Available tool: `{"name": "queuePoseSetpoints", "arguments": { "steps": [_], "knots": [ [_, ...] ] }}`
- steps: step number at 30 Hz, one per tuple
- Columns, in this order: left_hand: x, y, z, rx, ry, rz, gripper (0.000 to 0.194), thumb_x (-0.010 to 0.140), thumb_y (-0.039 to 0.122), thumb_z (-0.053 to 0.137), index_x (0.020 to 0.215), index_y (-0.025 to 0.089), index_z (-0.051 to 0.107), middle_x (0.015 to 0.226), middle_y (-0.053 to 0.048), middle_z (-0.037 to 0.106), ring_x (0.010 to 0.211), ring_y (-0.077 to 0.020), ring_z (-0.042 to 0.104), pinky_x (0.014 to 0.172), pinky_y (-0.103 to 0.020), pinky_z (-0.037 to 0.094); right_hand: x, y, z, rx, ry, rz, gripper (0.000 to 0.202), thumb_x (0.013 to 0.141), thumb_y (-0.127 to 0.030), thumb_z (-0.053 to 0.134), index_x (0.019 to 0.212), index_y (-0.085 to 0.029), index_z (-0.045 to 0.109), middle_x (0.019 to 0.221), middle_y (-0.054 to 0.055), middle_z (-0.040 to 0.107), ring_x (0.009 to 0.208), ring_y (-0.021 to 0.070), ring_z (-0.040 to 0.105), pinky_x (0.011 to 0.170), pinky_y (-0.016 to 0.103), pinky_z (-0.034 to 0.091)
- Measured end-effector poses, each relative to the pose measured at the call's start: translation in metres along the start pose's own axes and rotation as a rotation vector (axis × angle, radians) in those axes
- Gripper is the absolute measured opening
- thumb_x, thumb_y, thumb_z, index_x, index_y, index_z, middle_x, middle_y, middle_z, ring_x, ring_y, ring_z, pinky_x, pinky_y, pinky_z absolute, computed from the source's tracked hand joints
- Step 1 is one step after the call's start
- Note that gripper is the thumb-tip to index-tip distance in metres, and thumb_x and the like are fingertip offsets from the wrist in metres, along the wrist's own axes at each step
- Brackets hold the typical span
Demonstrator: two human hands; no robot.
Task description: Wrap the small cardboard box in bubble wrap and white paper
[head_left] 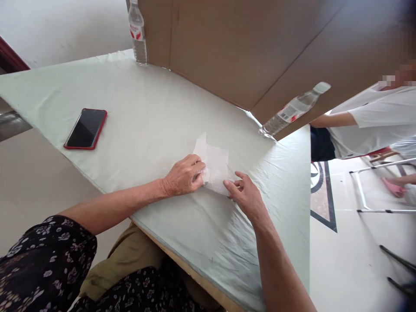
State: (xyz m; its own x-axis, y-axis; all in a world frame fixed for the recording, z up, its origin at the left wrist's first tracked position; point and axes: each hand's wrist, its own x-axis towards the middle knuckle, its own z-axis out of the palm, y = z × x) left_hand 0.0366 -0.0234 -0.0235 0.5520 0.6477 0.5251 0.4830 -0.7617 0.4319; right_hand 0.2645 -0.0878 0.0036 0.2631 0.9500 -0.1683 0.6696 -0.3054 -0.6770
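A thin white sheet that looks like tissue paper [217,162] lies partly unfolded over the pale green tablecloth, with one corner pointing away from me. My left hand [186,174] is closed on its left side, the fingers curled and a crumpled bit bunched at the fingertips. At the lower right edge, my right hand [245,195] has its thumb on the sheet and the lower fingers curled by the corner, while the index finger stands a little apart. Part of that grip is hidden behind the thumb.
A black phone in a red case [86,129] lies at the left. Two water bottles, one upright [138,34] and one appearing tilted [292,112], stand by a tall cardboard panel [221,47]. Beyond it, at right, sits a person in a white shirt [380,117], near a metal frame [360,186].
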Motion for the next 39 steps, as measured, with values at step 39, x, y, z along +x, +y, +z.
{"name": "queuePoseSetpoints", "arguments": {
  "steps": [39],
  "knots": [
    [0.001,0.004,-0.006,-0.289,-0.116,-0.283,0.024,0.077,0.016,0.058,0.1,0.016,0.066,0.085,-0.002,0.057,0.069,-0.0133,0.053,0.067,-0.026,0.047,-0.001,-0.064,0.038,0.423,-0.048,-0.128,0.078,0.082,-0.04,0.063,0.148,-0.01,0.032,0.098,0.009,0.074,0.061,0.0138,0.061,0.052,0.028,0.05]
  ]
}}
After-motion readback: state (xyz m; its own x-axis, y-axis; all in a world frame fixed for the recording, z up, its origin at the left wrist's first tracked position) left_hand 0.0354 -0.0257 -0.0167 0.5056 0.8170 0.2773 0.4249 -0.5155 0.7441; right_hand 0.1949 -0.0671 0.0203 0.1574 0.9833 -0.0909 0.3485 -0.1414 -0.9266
